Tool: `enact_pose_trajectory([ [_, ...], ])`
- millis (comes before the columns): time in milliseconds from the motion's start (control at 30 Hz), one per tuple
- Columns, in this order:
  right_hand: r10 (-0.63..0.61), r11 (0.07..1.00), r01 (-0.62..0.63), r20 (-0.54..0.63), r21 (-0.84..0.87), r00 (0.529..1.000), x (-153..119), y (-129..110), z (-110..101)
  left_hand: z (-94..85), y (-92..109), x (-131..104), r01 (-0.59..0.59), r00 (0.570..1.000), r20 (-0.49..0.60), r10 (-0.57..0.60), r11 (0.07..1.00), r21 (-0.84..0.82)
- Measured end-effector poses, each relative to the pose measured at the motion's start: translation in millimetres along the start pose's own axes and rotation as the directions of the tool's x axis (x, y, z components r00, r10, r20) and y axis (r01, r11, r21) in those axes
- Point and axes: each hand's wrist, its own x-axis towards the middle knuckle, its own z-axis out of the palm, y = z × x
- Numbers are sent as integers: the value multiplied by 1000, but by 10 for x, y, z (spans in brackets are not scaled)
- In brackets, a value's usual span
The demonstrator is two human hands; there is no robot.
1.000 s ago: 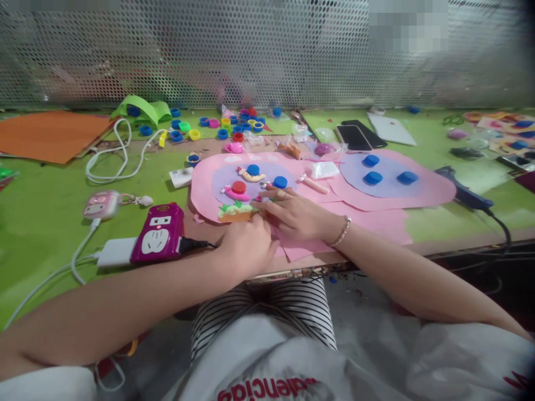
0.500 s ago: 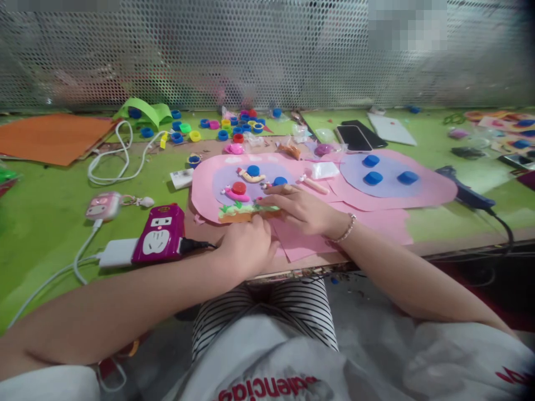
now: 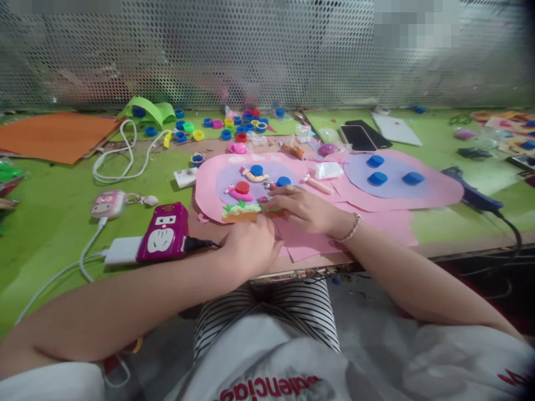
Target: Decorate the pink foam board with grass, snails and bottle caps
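A pink paper sheet [image 3: 207,192] with a lilac oval lies before me, bearing snail-like clay figures with bottle caps for shells. One snail is pink with a red cap [image 3: 242,187], another cream with a blue cap [image 3: 256,170]. Along the lower edge runs a green and brown clay strip [image 3: 240,213]. My left hand [image 3: 253,242] is curled at the strip's right end; whatever its fingertips grip is hidden. Just right of it my right hand [image 3: 307,209] reaches leftward with fingers stretched over the strip, beside a third blue cap [image 3: 283,182]. A cream clay roll [image 3: 320,185] lies above that hand.
A second pink sheet [image 3: 443,189] with three blue caps lies at right, a blue glue gun [image 3: 474,192] beside it. Left are a purple power socket [image 3: 163,231], a white cable [image 3: 96,167] and orange sheets [image 3: 54,136]. Loose caps [image 3: 226,134] and phones [image 3: 358,137] sit behind.
The whole view has shifted slightly, so things sit a little further right. Both hands stay at the clay strip with hardly any change in their pose.
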Motion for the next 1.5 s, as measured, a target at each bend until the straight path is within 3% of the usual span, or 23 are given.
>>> enact_pose_trajectory([
  [367,12,1000,-11,-62,18,998,-63,136,-128,18,10,-7,14,999,-38,-13,1000,19],
  [633,-99,995,98,-9,-32,995,-2,184,-15,7,16,-14,35,999,-5,-35,999,13],
  [933,-95,995,96,21,-24,995,18,227,-39,-3,27,-8,40,999,-25,-39,999,19],
  [1500,-135,919,125,1,-375,991,-16,168,-77,16,17,-13,57,998,-8,-57,998,24],
])
